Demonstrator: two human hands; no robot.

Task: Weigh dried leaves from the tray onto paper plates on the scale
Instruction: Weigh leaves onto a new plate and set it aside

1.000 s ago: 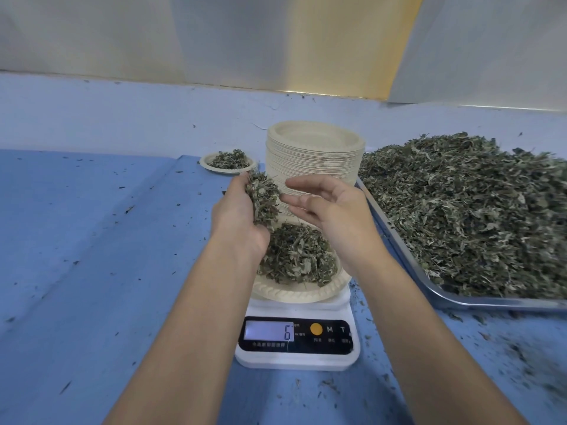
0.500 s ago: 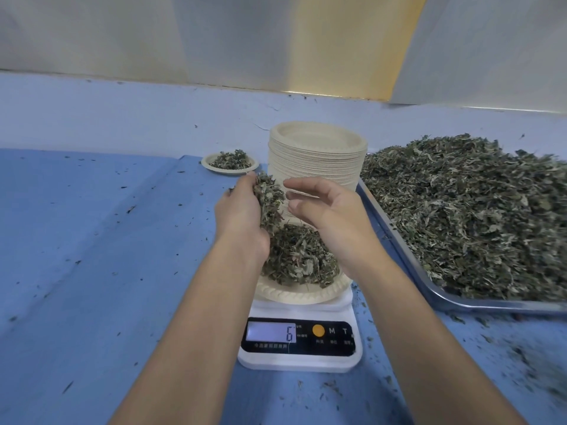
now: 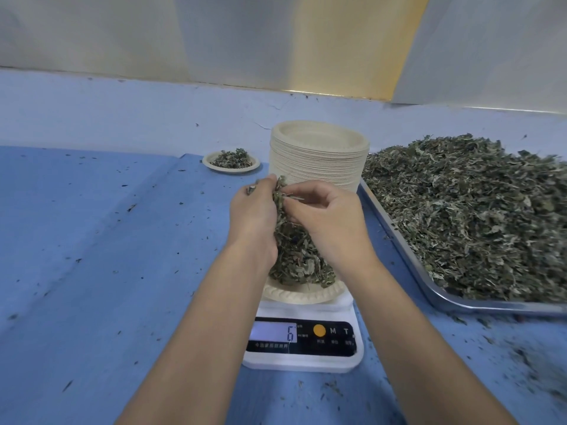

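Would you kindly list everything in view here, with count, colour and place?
scale: one, white with black panel, front centre, reading 6
plate on scale: one, cream, under a green leaf heap
plate stack: one, cream, behind the scale
filled plate: one, cream, left of the stack
tray: one, silver, right, piled with dried leaves
table: one, blue, littered with leaf crumbs
left hand: one, above the scale plate, holds a handful of leaves
right hand: one, beside it, pinches that handful

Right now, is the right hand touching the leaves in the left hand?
Touching. The head view shows the right hand pinching into the leaves that the left hand holds, with no gap.
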